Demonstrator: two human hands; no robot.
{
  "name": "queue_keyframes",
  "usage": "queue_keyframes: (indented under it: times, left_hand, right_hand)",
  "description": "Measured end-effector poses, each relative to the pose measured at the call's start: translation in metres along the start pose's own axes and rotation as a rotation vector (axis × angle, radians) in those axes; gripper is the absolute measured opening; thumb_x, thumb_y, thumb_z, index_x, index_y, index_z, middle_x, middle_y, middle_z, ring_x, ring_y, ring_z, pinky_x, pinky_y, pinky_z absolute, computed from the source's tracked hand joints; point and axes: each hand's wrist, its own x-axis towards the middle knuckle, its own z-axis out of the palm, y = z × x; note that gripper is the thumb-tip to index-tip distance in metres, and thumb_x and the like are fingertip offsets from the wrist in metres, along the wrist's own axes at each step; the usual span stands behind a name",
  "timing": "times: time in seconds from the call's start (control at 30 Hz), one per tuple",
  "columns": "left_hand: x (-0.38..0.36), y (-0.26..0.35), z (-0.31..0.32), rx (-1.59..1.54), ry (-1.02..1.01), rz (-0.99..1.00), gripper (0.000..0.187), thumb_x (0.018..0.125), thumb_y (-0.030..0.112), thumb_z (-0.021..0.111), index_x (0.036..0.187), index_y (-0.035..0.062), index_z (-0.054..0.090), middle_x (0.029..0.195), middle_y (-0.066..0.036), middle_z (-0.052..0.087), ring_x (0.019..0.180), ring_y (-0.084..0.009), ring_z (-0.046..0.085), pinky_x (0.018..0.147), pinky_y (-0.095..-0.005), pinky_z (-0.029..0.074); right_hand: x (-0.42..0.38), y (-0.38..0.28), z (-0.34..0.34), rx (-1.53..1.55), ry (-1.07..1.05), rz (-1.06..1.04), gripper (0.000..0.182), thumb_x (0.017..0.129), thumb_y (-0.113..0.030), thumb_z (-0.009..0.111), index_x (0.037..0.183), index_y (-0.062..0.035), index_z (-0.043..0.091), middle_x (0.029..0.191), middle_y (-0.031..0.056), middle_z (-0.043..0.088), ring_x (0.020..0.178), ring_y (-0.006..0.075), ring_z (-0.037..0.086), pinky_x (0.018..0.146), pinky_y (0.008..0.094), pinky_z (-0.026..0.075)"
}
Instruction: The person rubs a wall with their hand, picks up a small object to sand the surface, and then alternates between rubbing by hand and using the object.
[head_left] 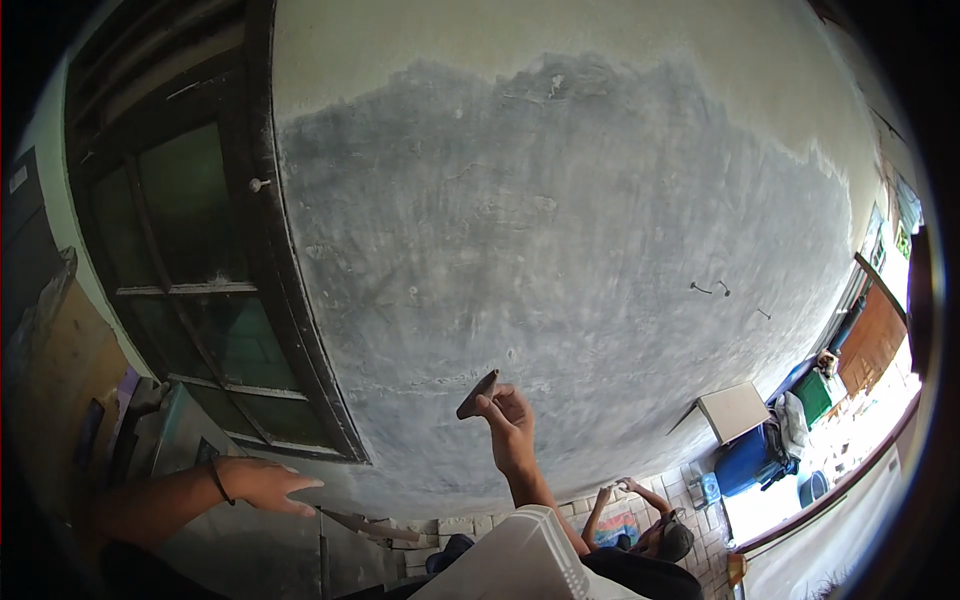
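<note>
My right hand [512,425] pinches a small dark, flat, pointed piece [477,394] in front of the grey patch of wall [560,250]. The piece is tilted, its narrow tip up. At the lower left, my left hand [272,485] reaches toward the right with its fingers apart and holds nothing; a dark band [220,480] circles the wrist. A whitish, box-like object [515,560] stands at the bottom centre, below my right hand.
A dark-framed window [290,300] is on the left. Below right, another person [672,540] has both hands raised near the wall. Farther right are a white box [733,411], a blue barrel [740,466] and paved ground [705,545]. Nails [702,289] stick out of the wall.
</note>
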Motion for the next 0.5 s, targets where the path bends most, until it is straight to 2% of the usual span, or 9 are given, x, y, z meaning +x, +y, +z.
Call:
queue_keyframes:
  times: [0.03, 0.27, 0.33, 0.5]
  left_hand:
    - [0.003, -0.003, 0.002, -0.003, -0.002, 0.004, 0.082, 0.097, 0.066, 0.050, 0.156, 0.0099, 0.036, 0.145, -0.023, 0.054, 0.137, -0.0396, 0.050, 0.113, -0.0431, 0.039]
    - [0.001, -0.001, 0.000, -0.013, 0.000, 0.013, 0.082, 0.098, 0.066, 0.050, 0.156, 0.0093, 0.036, 0.145, -0.025, 0.054, 0.136, -0.0400, 0.050, 0.113, -0.0435, 0.039]
    - [0.002, 0.000, 0.000, 0.000, -0.006, 0.007, 0.082, 0.098, 0.066, 0.050, 0.155, 0.0095, 0.036, 0.145, -0.025, 0.053, 0.136, -0.0401, 0.050, 0.113, -0.0435, 0.040]
    - [-0.001, 0.000, -0.003, 0.015, -0.017, 0.015, 0.080, 0.098, 0.065, 0.050, 0.154, 0.0101, 0.039, 0.144, -0.025, 0.054, 0.136, -0.0402, 0.050, 0.113, -0.0438, 0.040]
  right_hand:
    - [0.000, 0.001, 0.000, -0.007, 0.008, -0.014, 0.010, 0.098, -0.007, 0.067, 0.102, -0.0015, 0.060, 0.093, 0.0095, 0.070, 0.087, 0.0187, 0.068, 0.083, 0.0355, 0.055]
    - [-0.001, 0.002, -0.002, -0.009, 0.014, -0.022, 0.011, 0.098, -0.008, 0.068, 0.102, -0.0017, 0.060, 0.094, 0.0090, 0.070, 0.088, 0.0183, 0.068, 0.084, 0.0342, 0.054]
    - [-0.002, 0.001, -0.002, 0.001, 0.010, 0.006, 0.009, 0.097, -0.007, 0.068, 0.102, -0.0059, 0.060, 0.096, 0.0051, 0.068, 0.090, 0.0152, 0.066, 0.085, 0.0334, 0.052]
    - [0.009, -0.013, 0.004, -0.015, 0.012, -0.035, 0.012, 0.098, -0.008, 0.068, 0.101, -0.0050, 0.057, 0.097, 0.0051, 0.067, 0.092, 0.0138, 0.065, 0.085, 0.0308, 0.052]
